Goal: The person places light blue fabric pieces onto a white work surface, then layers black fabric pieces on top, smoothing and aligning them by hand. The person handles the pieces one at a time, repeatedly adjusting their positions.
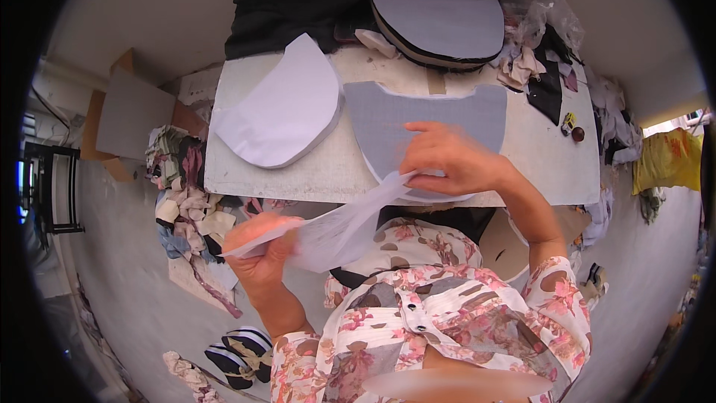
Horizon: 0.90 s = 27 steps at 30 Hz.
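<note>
A thin white fabric piece [343, 227] is stretched between my two hands, in front of the table's near edge. My left hand [261, 246] pinches its left end, fingers closed on the cloth. With thumb and fingers my right hand [447, 160] grips the other end, above a stack of grey cut pieces [440, 108] shaped with a notched top edge. Part of that stack is hidden behind the hand. To its left lies a thick stack of white curved pieces [287, 112].
The white table [261, 183] also bears a round stack of pale grey pieces [447, 26], black fabric [291, 4] and scraps [522, 67]. Small dark red item [578, 134] sits near the right edge. Fabric scraps [190, 209] pile at the left; sandals [239, 354] lie on the floor.
</note>
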{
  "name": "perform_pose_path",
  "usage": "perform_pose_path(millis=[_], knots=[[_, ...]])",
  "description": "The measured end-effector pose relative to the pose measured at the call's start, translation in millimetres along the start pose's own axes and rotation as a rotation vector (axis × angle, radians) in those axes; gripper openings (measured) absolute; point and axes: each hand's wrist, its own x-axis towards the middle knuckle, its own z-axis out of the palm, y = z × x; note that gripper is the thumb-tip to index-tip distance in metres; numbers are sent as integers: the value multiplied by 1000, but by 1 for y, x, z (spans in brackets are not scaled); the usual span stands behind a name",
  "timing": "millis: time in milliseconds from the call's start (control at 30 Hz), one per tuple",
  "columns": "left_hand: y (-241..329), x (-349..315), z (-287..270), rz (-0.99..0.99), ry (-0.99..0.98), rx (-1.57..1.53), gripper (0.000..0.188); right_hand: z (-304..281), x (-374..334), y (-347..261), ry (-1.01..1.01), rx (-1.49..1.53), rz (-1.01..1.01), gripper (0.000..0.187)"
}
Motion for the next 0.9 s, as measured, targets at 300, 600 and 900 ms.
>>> perform_pose_path(millis=[300, 600, 900], knots=[[-68, 41, 28, -405, 12, -321, 12, -36, -96, 5, 553, 798, 410, 21], [-156, 82, 84, -471, -96, -124, 14, -28, -132, 62, 853, 512, 668, 13], [-185, 94, 103, -274, 14, 389, 23, -27, -130, 103, 881, 388, 867, 19]])
